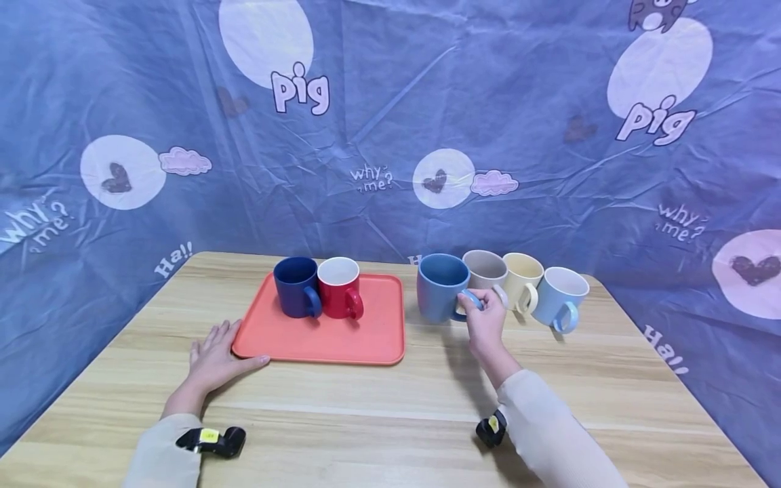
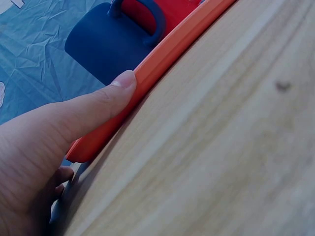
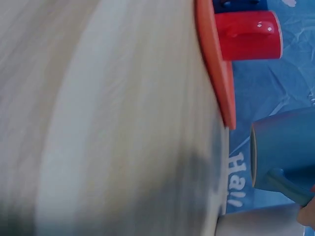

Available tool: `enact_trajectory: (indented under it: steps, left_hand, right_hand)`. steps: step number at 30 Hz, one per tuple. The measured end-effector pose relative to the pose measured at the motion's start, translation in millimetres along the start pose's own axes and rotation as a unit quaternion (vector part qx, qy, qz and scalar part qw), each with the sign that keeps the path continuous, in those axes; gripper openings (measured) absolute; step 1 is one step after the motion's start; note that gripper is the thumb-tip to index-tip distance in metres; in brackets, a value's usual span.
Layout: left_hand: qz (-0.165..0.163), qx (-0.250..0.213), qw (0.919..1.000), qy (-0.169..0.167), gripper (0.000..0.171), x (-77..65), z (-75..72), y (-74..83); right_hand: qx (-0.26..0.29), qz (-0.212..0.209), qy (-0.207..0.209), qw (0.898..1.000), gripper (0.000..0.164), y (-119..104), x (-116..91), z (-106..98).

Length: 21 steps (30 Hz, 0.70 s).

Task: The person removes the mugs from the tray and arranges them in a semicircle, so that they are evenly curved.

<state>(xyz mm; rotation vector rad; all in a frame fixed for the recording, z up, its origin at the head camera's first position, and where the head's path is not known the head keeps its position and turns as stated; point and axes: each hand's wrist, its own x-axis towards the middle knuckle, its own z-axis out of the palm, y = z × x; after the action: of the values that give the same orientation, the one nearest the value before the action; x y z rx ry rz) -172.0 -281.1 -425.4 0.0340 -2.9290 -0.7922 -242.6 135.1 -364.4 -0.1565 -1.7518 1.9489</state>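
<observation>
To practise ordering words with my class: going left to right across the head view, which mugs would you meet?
Dark blue mug, red mug, muted blue mug held by the right hand, grey mug, cream mug, light blue mug.

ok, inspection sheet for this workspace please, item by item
Surface: wooden table; small dark mark in left wrist view, nature unclear
Things: navy mug and red mug on the coral tray; gray mug, cream mug, light-blue mug on the table to its right; mid-blue mug held off the table
Clutter: nothing seen
Hands: right hand holds the mid-blue mug by its handle; left hand at the tray's near-left corner, thumb on its rim
Cables: nothing seen
Surroundings: blue printed cloth behind and beside the table
</observation>
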Motion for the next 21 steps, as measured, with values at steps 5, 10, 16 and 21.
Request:
enact_trajectory:
  steps: [5, 10, 16, 21]
  left_hand:
    - [0.002, 0.000, 1.0000, -0.002, 0.105, 0.1, -0.6, 0.7]
    - [0.000, 0.002, 1.0000, -0.003, 0.105, -0.5, 0.4, 0.9]
    - [0.001, 0.003, 1.0000, -0.002, 0.105, 0.0, 0.5, 0.4]
    - [0.000, 0.003, 1.0000, -0.002, 0.105, 0.9, 0.2, 0.1]
  right_hand:
    - [-0.012, 0.002, 0.010, 1.000, 0.013, 8.3, 0.6, -6.2]
    - [-0.023, 0.015, 0.017, 0.999, 0.012, 16.1, 0.9, -12.9]
    - [-0.016, 0.025, 0.027, 0.999, 0.014, 22.0, 2.3, -16.9]
    - [-0.024, 0.027, 0.031, 0.999, 0.011, 24.5, 3.2, -16.8]
